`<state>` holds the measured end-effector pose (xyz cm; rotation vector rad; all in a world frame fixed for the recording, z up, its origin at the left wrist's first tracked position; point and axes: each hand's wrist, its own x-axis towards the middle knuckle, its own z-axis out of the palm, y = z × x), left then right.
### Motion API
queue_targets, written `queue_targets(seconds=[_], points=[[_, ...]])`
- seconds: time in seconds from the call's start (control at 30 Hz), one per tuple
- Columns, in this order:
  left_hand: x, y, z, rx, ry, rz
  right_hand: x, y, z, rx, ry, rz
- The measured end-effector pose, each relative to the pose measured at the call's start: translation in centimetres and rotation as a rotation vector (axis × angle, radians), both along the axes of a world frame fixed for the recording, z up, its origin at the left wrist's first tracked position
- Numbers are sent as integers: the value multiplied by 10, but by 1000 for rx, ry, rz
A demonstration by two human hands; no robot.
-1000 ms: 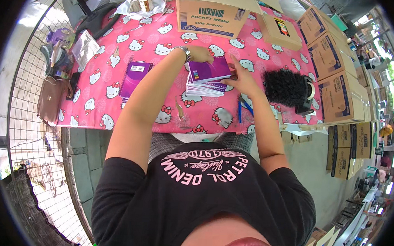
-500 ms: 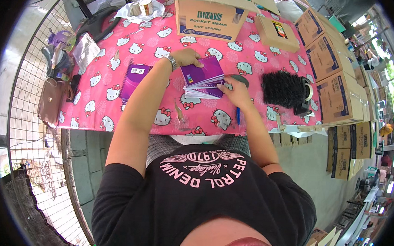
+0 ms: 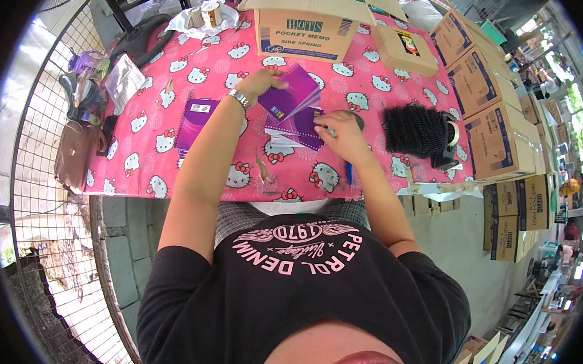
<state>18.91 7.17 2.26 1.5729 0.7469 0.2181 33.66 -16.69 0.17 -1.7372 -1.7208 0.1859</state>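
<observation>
My left hand (image 3: 259, 85) grips the far left side of a small purple spiral notebook (image 3: 291, 90), its thumb on the cover. That notebook is tilted, and its pages or those of others under it fan out on the right. Below lies a loose stack of purple notebooks (image 3: 301, 124) with white page edges showing toward me. My right hand (image 3: 344, 136) has its fingers bent and pinched at the right corner of this stack. A dark rounded object (image 3: 357, 119) shows behind the right hand. Another purple notebook pile (image 3: 196, 121) lies left of my left forearm.
A cardboard box (image 3: 304, 34) stands at the far side, beside a smaller flat carton (image 3: 405, 49). Black spiral coils (image 3: 413, 132) and a tape dispenser (image 3: 448, 145) sit right. Stacked cartons (image 3: 495, 136) line the right edge. A blue pen (image 3: 349, 173) lies near the front.
My left hand has moved slightly left and up, turning the upper notebook and fanning it away from the stack. My right hand has shifted slightly left and down along the stack's edge.
</observation>
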Motion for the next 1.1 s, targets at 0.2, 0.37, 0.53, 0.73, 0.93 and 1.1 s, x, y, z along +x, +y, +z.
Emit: queue_targets(seconds=[0.2,0.37,0.53,0.73,0.93,1.1], points=[[-5,-74,42,-453,-571,619,-22,13,14,26,1086,-178],[-7,-136,24,-338,-604,800,-26,28,14,-53,1283,-260],[-40,-148,-1,1175,-30,337,5,24,3,-257,978,-228],[-46,-135,1,1286,43,-376,27,17,31,-229,387,-391],[-36,-125,2,1450,57,-494,142,-35,-83,-461,-390,-850],[-22,-109,47,1157,216,-460,155,-52,-102,-343,-500,-649]])
